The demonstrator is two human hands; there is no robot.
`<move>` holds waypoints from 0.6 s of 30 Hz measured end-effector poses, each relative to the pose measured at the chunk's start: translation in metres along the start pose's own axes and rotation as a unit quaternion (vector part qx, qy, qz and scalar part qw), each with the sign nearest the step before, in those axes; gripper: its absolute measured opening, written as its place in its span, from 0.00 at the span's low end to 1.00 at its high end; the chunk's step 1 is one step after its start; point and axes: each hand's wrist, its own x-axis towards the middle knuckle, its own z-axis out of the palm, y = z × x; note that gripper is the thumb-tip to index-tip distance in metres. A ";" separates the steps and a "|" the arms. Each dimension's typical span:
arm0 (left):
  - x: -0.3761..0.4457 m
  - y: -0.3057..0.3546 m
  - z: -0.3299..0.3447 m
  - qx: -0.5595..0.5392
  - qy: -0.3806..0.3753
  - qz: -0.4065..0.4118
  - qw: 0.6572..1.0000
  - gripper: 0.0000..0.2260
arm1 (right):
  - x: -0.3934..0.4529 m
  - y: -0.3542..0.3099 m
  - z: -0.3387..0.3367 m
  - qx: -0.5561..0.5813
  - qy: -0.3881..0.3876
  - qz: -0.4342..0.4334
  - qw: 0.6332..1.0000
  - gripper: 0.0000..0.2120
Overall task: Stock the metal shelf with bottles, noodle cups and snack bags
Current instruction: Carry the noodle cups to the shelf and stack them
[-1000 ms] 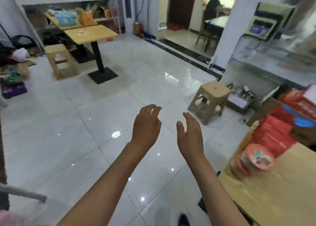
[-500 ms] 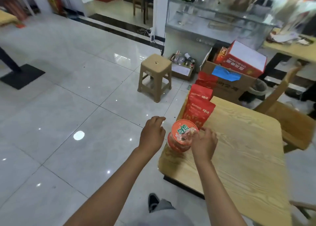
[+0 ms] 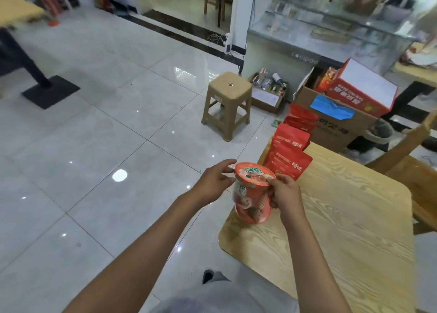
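The noodle cup [image 3: 252,194] is a tapered round tub wrapped in glossy orange-red film, with a flat printed lid carrying green lettering. It sits tilted at the near-left corner of a pale wooden table [image 3: 343,230] whose top shows bold wavy grain and rounded corners; whether its base touches the wood or is just lifted I cannot tell.

The right hand [image 3: 285,195] comes in from below, forearm stretched out over the tabletop, fingers curled round the cup's right side with the thumb up at the lid's rim. The left hand [image 3: 214,182] reaches across from the left, fingers loosely extended, their tips at the lid's left edge; they appear to touch it rather than grasp.

Just beyond the fingertips stand snack bags [image 3: 289,155], matte red pouches with flat sealed tops, lined up one behind another along the table's far edge. Past them is a brown cardboard box [image 3: 335,128] with a red carton on top. On the shiny grey floor tiles to the left of the fingers stands a tan plastic stool [image 3: 227,104], square-topped.
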 end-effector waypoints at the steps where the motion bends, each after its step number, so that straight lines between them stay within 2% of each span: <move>1: -0.001 0.005 -0.013 -0.026 0.022 0.003 0.999 0.20 | -0.002 -0.014 0.010 0.003 -0.020 -0.004 1.000 0.07; 8: -0.049 0.019 -0.129 -0.103 0.127 0.045 0.986 0.16 | -0.041 -0.099 0.114 0.040 -0.169 -0.050 0.983 0.08; 13: -0.133 0.007 -0.222 -0.153 0.236 0.062 0.958 0.20 | -0.111 -0.131 0.210 0.047 -0.330 -0.061 0.941 0.06; 18: -0.251 -0.020 -0.300 -0.171 0.307 0.043 0.935 0.17 | -0.209 -0.140 0.308 -0.029 -0.449 -0.055 0.891 0.05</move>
